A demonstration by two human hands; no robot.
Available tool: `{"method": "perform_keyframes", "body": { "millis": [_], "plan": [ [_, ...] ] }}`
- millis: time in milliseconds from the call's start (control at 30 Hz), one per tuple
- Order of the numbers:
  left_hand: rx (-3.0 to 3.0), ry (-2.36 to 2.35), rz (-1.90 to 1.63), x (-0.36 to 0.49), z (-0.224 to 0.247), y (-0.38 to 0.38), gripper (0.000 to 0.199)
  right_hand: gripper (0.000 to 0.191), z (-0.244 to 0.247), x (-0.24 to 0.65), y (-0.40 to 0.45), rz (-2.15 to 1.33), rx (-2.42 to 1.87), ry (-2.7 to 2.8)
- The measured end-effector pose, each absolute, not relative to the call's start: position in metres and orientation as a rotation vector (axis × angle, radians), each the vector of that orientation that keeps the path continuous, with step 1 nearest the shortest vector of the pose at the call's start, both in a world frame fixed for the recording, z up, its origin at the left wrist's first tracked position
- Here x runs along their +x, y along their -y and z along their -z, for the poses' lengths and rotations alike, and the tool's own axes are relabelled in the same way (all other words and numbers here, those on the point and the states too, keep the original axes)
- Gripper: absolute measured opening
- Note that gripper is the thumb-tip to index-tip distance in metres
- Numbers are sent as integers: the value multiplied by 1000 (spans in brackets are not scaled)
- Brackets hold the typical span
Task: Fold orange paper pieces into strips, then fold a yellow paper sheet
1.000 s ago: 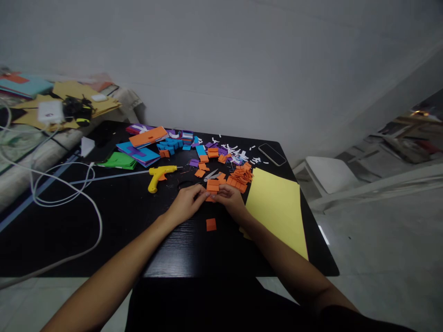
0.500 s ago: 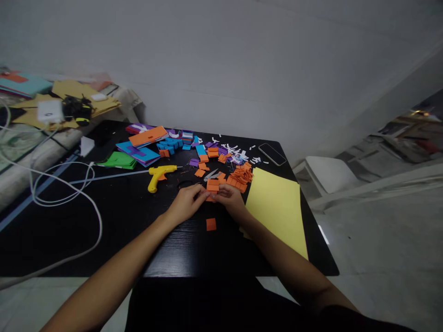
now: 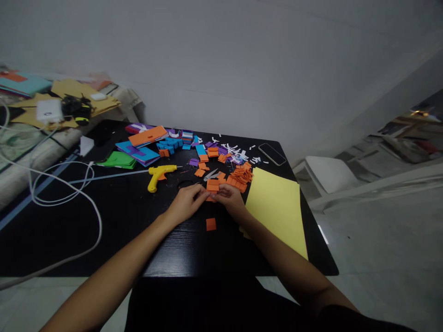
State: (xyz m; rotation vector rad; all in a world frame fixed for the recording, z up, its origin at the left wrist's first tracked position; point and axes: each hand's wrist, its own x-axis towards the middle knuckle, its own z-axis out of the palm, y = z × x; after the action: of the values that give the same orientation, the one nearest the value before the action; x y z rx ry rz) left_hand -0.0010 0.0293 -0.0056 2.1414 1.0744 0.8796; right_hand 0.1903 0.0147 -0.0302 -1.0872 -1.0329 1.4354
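Between my hands is a folded piece of orange paper (image 3: 212, 185), pinched from both sides. My left hand (image 3: 187, 201) grips its left edge with thumb and fingers closed; my right hand (image 3: 231, 199) does the same at the right edge. Part of the paper is hidden behind the fingertips. Toward me on the black table lies a single orange paper square (image 3: 211, 224). Just beyond my hands rest small scissors (image 3: 210, 175), and a heap of orange folded pieces (image 3: 241, 175) lies past my right hand.
A yellow glue gun (image 3: 159, 176) lies left of my hands. Yellow paper sheets (image 3: 277, 207) are under my right forearm's side. Farther back are blue folded pieces (image 3: 169, 145), white paper scraps (image 3: 235, 151) and a phone (image 3: 272, 154). A white cable (image 3: 98, 216) loops across the left.
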Motion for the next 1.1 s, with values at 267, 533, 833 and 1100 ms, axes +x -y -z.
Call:
{"method": "perform_keyframes", "body": {
  "millis": [267, 533, 833, 1100],
  "plan": [
    [2152, -1077, -871, -1, 5, -29, 29, 31, 28, 190, -15, -1440, -1104, 1032],
    [2163, -1080, -868, -1, 7, -30, 27, 29, 31, 190, -15, -1441, -1080, 1028],
    [2165, -1063, -849, -2, 5, -30, 25, 34, 33, 190, -16, -1452, -1089, 1019],
    [2182, -1053, -844, -2, 7, -32, 24, 33, 32, 190, -15, -1426, -1116, 1031]
  ]
}}
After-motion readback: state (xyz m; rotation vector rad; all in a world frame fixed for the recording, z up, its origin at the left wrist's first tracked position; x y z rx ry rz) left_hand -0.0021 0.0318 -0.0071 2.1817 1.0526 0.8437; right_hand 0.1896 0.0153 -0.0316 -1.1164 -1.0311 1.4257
